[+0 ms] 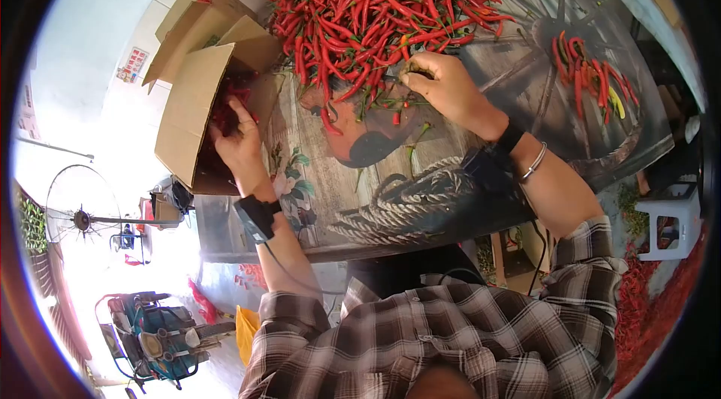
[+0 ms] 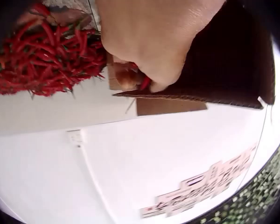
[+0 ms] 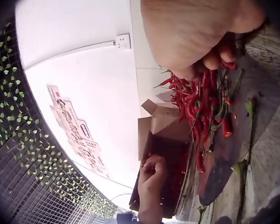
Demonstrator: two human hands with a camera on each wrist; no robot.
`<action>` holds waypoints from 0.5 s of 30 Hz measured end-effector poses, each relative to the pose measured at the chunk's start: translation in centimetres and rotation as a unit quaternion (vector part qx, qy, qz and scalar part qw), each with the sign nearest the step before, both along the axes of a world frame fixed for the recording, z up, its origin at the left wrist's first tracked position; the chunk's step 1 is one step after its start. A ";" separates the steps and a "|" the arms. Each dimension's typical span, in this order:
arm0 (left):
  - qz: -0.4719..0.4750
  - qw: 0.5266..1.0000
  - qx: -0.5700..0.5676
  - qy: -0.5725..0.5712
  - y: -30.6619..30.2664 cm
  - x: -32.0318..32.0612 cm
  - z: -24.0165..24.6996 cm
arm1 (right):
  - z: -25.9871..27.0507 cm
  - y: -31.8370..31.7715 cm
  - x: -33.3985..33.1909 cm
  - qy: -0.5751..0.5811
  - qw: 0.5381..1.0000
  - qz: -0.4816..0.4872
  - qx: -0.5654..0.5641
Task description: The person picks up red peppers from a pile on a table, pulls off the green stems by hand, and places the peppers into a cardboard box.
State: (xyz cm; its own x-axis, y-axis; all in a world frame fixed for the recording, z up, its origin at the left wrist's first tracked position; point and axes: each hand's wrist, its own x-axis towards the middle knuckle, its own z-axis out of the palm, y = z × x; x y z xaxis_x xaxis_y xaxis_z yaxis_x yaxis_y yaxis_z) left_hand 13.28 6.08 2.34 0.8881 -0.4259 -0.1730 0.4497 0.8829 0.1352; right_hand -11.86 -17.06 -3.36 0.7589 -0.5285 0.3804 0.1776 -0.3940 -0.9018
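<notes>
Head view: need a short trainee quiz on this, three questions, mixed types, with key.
1. True or false: the left hand is at the opening of the cardboard box.
2. Multiple choice: among the red ones in the small chilli group on the right of the table, one chilli stands out. Its colour?
A) blue
B) yellow
C) purple
3. Fill in: the silver bracelet is on the ___ arm.

Key: 1 true; 2 B; 3 right
</notes>
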 end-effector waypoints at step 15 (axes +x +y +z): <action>-0.187 0.465 0.653 -0.567 -3.3 -8.7 0.3 | 0.1 0.5 -0.1 -0.052 0.992 0.054 0.098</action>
State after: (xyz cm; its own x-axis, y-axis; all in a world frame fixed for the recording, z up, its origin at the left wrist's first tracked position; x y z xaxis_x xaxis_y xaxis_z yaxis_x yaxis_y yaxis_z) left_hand 4.63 2.75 2.68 0.6293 -0.7770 -0.0116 -0.4761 -0.3973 0.7846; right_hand -11.97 -16.56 -3.22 0.7772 -0.5184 0.3568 0.3049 -0.1858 -0.9341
